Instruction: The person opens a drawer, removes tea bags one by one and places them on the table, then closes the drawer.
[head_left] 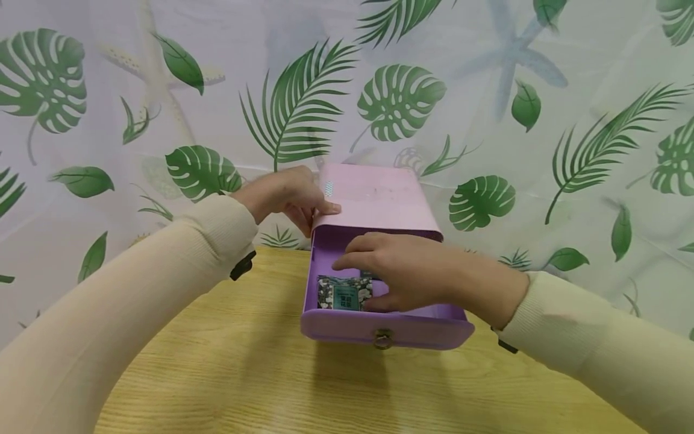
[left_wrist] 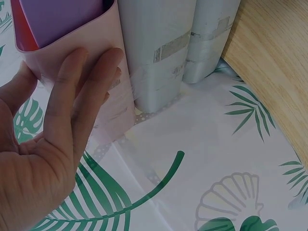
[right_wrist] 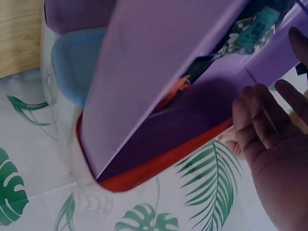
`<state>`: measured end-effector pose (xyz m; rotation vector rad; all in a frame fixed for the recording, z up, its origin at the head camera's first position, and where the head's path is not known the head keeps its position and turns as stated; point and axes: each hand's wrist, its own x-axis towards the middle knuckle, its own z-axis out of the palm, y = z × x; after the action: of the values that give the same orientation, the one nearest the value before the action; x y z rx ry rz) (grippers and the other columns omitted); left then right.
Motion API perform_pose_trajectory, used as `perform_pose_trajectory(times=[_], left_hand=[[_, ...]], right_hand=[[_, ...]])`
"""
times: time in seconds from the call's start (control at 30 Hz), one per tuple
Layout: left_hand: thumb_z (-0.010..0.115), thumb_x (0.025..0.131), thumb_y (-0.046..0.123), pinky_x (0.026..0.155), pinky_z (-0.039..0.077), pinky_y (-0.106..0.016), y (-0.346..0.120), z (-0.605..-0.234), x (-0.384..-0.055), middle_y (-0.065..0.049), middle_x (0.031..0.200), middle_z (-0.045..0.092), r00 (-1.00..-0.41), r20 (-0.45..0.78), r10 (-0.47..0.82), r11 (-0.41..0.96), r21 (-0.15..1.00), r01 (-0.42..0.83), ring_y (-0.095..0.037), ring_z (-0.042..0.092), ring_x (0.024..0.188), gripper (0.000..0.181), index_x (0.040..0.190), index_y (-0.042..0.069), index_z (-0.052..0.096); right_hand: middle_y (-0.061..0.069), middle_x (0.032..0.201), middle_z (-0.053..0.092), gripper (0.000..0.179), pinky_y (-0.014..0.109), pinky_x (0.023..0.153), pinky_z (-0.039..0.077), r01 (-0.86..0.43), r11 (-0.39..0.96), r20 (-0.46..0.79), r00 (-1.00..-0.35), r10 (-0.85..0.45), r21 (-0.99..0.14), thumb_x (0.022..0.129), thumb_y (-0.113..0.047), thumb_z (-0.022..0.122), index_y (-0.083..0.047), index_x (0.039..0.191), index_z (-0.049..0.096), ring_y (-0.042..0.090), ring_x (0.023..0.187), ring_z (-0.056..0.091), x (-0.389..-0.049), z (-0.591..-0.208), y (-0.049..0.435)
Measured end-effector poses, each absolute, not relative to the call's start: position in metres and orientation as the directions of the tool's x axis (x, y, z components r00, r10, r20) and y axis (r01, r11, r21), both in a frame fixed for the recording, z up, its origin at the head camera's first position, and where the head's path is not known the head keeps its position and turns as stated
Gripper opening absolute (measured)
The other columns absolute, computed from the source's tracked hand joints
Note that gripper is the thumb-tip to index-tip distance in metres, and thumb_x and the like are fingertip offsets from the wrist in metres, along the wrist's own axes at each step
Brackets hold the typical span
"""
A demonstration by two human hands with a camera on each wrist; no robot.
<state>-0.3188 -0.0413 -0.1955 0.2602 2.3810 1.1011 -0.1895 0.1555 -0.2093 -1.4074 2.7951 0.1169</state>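
Note:
A pink drawer box (head_left: pixel 374 193) lies on the table with its purple drawer (head_left: pixel 387 331) pulled out toward me. My left hand (head_left: pixel 298 196) rests across the box's left edge, one digit on top and the others down the side. In the left wrist view its fingers (left_wrist: pixel 62 96) lie fairly straight against the pink wall. Inside the drawer is a floral-patterned packet (head_left: pixel 344 294) with a teal label. Above the drawer my right hand (head_left: pixel 409 271) is spread loosely, thumb right at the packet's edge. Its fingers partly hide a second dark packet (head_left: pixel 368 274).
A ring pull (head_left: pixel 382 339) hangs on the drawer front. The wrist views show pale boxes (left_wrist: pixel 159 53) beside the pink one, with a blue front (right_wrist: pixel 79 62) and a purple front (right_wrist: pixel 77 14). A leaf-print cloth (head_left: pixel 401 102) hangs behind the wooden table (head_left: pixel 244 361).

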Motion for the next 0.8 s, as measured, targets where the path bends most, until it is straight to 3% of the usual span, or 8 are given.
perform_pose_trajectory(times=[0.27,0.6,0.8], left_hand=[[0.070,0.095,0.027,0.079,0.063,-0.041,-0.043,-0.196,-0.318,-0.027,0.103,0.069,-0.858,-0.360,0.366,0.651,0.758,-0.040,-0.033,0.075,0.082,0.040,0.113,-0.006,0.056],[0.070,0.094,0.028,0.081,0.062,-0.042,-0.041,-0.196,-0.320,-0.026,0.103,0.068,-0.864,-0.352,0.359,0.675,0.738,-0.020,-0.032,0.075,0.080,0.040,0.112,-0.005,0.057],[0.070,0.094,0.027,0.079,0.063,-0.041,-0.041,-0.196,-0.321,-0.027,0.103,0.069,-0.863,-0.362,0.353,0.667,0.744,-0.040,-0.033,0.075,0.082,0.040,0.113,-0.005,0.056]], right_hand=[[0.007,0.143,0.053,0.068,0.046,0.114,0.042,-0.749,0.655,-0.187,-0.661,-0.727,0.100,0.082,-0.033,0.083,-0.018,0.142,0.055,0.025,0.135,0.049,-0.192,-0.214,0.136],[0.006,0.137,0.057,0.059,0.042,0.111,0.045,-0.774,0.604,-0.279,-0.632,-0.723,0.189,0.089,-0.015,0.074,-0.015,0.144,0.052,0.021,0.130,0.053,-0.198,-0.221,0.129],[0.007,0.131,0.059,0.059,0.039,0.109,0.048,-0.795,0.563,-0.296,-0.606,-0.738,0.225,0.086,-0.011,0.076,-0.013,0.141,0.053,0.021,0.124,0.057,-0.201,-0.222,0.125]])
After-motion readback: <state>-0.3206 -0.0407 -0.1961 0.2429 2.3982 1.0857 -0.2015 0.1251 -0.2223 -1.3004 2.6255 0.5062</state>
